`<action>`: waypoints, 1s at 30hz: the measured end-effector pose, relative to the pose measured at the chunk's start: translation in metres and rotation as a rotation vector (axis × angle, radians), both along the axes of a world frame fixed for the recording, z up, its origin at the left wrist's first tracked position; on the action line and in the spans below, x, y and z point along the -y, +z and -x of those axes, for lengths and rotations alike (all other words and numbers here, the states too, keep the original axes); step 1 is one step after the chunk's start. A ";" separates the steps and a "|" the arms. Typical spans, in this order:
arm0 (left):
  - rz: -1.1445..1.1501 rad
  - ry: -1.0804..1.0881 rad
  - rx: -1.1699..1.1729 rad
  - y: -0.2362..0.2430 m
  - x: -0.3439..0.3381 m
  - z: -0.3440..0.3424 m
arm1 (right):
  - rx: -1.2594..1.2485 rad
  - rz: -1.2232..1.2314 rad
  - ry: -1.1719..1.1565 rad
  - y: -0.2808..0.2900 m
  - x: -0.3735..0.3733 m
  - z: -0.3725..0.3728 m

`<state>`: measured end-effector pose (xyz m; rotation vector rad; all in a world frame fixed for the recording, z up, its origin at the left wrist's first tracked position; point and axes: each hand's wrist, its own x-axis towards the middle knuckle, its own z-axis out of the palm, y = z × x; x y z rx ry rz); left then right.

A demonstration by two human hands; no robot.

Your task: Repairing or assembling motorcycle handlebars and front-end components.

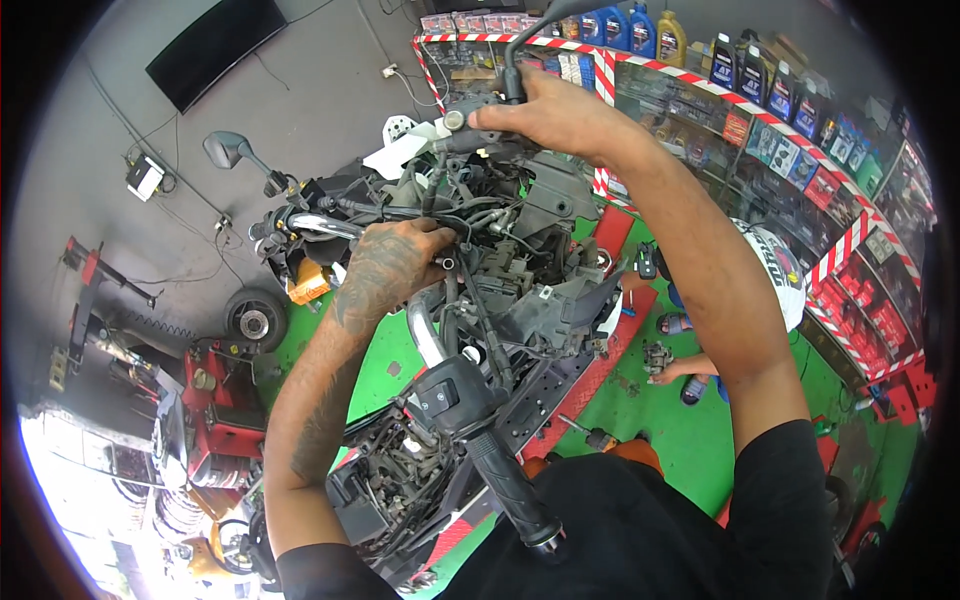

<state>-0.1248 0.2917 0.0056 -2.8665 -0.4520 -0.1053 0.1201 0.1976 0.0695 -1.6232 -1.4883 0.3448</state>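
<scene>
A partly stripped motorcycle stands before me, with wiring and dark plastic panels [560, 190] exposed. My left hand [395, 255] is at the middle of the chrome handlebar [425, 335], among cables. Its fingers curl over something hidden beneath them, beside a small round metal end [447, 264]. Farther off, my right hand [545, 110] reaches to a dark part at the foot of a black mirror stem [513, 75]. Its thumb stretches left toward a round silver piece [454, 120]; the other fingers are mostly hidden. The near handlebar grip [515, 490] points toward my body.
A person in a white cap [775, 265] crouches at the right, one hand near a metal part [657, 357] on the green floor. Glass display cases [700, 110] with striped edging line the back right. A loose wheel [255, 318] leans by the left wall.
</scene>
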 end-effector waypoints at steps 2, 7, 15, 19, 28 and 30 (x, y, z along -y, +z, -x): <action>0.008 -0.077 0.080 -0.004 -0.004 -0.001 | -0.049 0.037 0.043 -0.002 -0.007 -0.005; 0.061 -0.102 0.122 -0.013 -0.012 0.011 | -0.129 -0.002 0.041 -0.008 -0.003 -0.013; 0.026 -0.121 0.180 -0.008 0.009 0.012 | -0.170 0.032 -0.004 -0.017 0.006 -0.019; -0.038 -0.121 0.240 -0.012 0.011 0.014 | -0.167 0.024 -0.083 -0.023 0.005 -0.025; -0.136 -0.131 0.252 -0.025 0.002 0.019 | -0.225 -0.002 0.036 -0.034 -0.005 -0.030; -0.016 -0.097 0.336 -0.027 0.003 0.018 | -0.151 -0.017 -0.021 -0.036 -0.006 -0.031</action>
